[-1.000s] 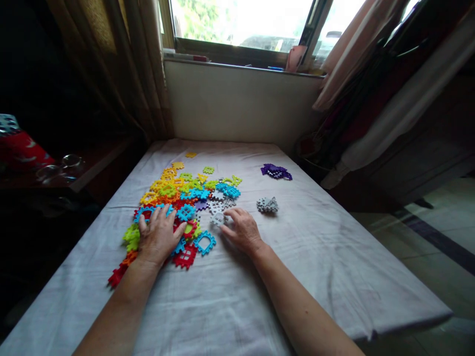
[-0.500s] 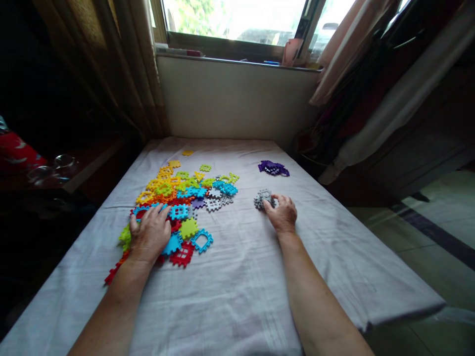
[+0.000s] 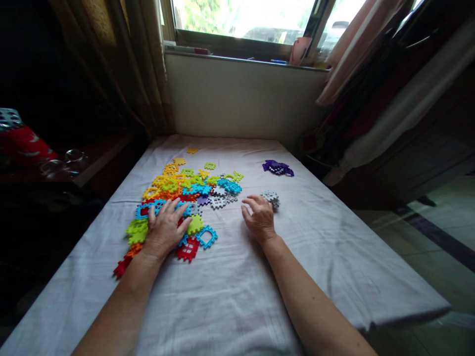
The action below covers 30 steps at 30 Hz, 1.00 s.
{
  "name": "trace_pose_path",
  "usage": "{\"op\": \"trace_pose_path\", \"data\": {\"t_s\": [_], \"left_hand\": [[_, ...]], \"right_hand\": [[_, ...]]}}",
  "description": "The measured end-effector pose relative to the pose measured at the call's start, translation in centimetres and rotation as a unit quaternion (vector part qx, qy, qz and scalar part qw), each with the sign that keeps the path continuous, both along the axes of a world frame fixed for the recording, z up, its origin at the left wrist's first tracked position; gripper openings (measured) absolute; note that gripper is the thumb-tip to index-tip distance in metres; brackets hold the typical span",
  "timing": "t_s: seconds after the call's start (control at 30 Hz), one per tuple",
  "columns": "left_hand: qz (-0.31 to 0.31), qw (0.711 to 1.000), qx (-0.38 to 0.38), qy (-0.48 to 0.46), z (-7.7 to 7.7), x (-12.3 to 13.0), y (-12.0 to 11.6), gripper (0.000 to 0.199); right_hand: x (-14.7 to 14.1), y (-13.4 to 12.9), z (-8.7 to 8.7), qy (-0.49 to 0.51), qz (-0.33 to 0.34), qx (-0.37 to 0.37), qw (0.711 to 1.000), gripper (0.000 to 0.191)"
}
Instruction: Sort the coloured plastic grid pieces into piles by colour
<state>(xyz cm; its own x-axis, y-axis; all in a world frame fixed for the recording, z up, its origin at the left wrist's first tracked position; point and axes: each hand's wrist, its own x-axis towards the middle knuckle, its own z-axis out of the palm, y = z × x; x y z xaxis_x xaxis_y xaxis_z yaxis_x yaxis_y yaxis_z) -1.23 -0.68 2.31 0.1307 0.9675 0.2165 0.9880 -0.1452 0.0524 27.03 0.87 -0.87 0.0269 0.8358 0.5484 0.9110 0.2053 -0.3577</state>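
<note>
My left hand (image 3: 166,228) rests with spread fingers on the heap of coloured plastic interlocking tiles, over a blue frame tile (image 3: 143,210) and some red ones. Beside its thumb lie a lime-green tile (image 3: 195,225), a red window tile (image 3: 188,249) and a blue frame tile (image 3: 212,230). My right hand (image 3: 259,217) is open and empty, fingers apart and pointing left. Just behind it sits a small pile of grey tiles (image 3: 272,197), partly hidden by the hand. Grey window tiles (image 3: 217,202) and a purple tile (image 3: 203,200) lie at the heap's right edge.
A pile of dark purple tiles (image 3: 278,168) lies at the far right of the cloth-covered table (image 3: 230,306). Yellow tiles (image 3: 163,182) fill the heap's far side. A low wall (image 3: 241,99) and window stand behind; clothes hang at right. Eyeglasses (image 3: 63,165) rest at left.
My right hand has let go of the grey pile and moved left of it, its fingers opening. My left hand has shifted slightly right over the heap, fingers spreading. The view has turned slightly left.
</note>
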Motion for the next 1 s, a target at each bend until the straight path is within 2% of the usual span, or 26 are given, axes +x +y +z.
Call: {"op": "trace_pose_path", "data": {"t_s": [0.1,0.17,0.3,0.43,0.53,0.67,0.77,0.87,1.0], "left_hand": [[-0.006,1.0,-0.019,0.013,-0.1,-0.1,0.0,0.043],[0.003,1.0,-0.011,0.018,-0.1,-0.4,0.0,0.044],[0.018,1.0,0.0,0.022,0.0,-1.0,0.0,0.051],[0.034,0.999,-0.014,0.012,-0.1,-1.3,0.1,0.056],[0.038,0.999,-0.022,0.008,-0.2,-1.3,0.0,0.058],[0.035,0.999,-0.037,-0.001,-0.2,-1.1,-0.2,0.063],[0.012,0.999,-0.035,-0.013,-0.1,-0.8,-0.4,0.063],[-0.016,0.999,-0.034,-0.013,-0.1,-0.4,-0.7,0.05],[-0.036,0.999,-0.027,-0.001,-0.2,0.0,-0.7,0.033]], "right_hand": [[-3.4,0.0,0.7,-0.02,0.1,-0.033,0.994,0.021],[-5.5,0.2,1.3,-0.031,0.145,-0.062,0.987,0.025],[-9.2,1.1,2.4,-0.068,0.208,-0.113,0.969,0.037],[-11.1,1.9,2.3,-0.126,0.254,-0.151,0.947,0.038],[-10.7,1.7,1.7,-0.14,0.249,-0.168,0.943,0.036],[-8.6,0.4,1.2,-0.118,0.207,-0.177,0.955,0.035],[-7.0,-0.6,1.3,-0.097,0.185,-0.167,0.964,0.025],[-6.0,-0.9,1.5,-0.079,0.183,-0.164,0.966,0.016],[-5.6,-0.8,1.6,-0.064,0.214,-0.161,0.961,0.012]]}}
